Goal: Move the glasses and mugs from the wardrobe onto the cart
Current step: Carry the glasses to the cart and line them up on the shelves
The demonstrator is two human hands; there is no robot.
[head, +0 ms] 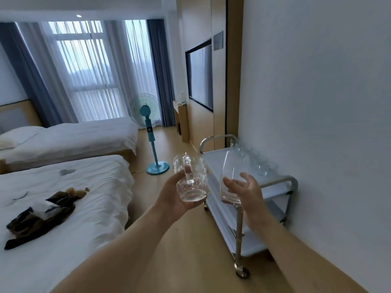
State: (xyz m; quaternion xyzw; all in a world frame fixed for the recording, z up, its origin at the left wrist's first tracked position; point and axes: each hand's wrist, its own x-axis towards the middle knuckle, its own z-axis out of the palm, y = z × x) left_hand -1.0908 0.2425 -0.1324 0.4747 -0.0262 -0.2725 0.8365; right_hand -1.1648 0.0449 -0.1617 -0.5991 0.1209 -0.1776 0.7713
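1. Here, the person's left hand (pixel 176 194) holds a clear, patterned glass mug with a thick handle (pixel 190 178); the fingers curl round the mug's lower body from behind and the handle faces the camera.
2. The mug is upright, in the air just left of the near end of the cart.
3. The right hand (pixel 246 193) holds a smooth, clear stemless glass tumbler (pixel 231 176) — the thumb lies on the near side, the other fingers are spread and curved round the far side, seen partly through the glass.
4. The tumbler tilts a little, its top leaning to the right, and hangs above the cart's top shelf without touching it.
5. The white three-shelf trolley cart with a tubular metal frame and castors (pixel 215 163) stands along the plain white wall (pixel 317 102), its long side against it.
6. A row of clear glasses (pixel 259 161) already stands on the top shelf, along the wall-side edge; how many there are cannot be told.
7. To the left are two beds with white covers — the near bed (pixel 74 208) carries a heap of dark brown cloth (pixel 42 216), and the far bed (pixel 74 138) lies beyond it.
8. A teal pedestal fan (pixel 148 127) stands on the wooden floor between the beds and the wall-mounted flat television (pixel 201 75).
9. Sheer white curtains with blue-grey drapes (pixel 91 70) cover the window at the back.
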